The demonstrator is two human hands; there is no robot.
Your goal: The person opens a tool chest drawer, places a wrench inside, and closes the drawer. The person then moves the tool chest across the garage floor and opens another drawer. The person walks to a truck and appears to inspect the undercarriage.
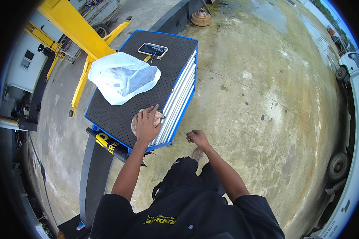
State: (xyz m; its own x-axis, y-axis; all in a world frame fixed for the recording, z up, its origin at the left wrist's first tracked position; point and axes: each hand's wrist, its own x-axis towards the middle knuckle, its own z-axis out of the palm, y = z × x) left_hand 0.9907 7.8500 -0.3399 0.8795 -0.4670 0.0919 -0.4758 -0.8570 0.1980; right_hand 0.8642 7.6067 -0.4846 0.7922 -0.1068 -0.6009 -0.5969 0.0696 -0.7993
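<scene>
My left hand (146,128) rests on a crumpled beige rag (135,124) near the close right corner of a blue tool cabinet. Its fingers bend over the cloth, which shows on both sides of the hand. Away from the cabinet's right side hangs my right hand (197,138), loosely curled, fingers a little apart and nothing visible in them. A white plastic bag (123,77) lies on the cabinet's black perforated top (111,115), beyond my left hand; its contents are hard to make out. Farther back are a phone (152,49) and a small yellow-and-dark tool (148,58).
White drawer fronts (175,107) line the cabinet's right side. A yellow vehicle lift post (73,28) stands behind it at left, its arm (80,85) low beside the cabinet. A rusty round metal part (201,19) sits on the concrete floor. A white truck (353,63) stands far right.
</scene>
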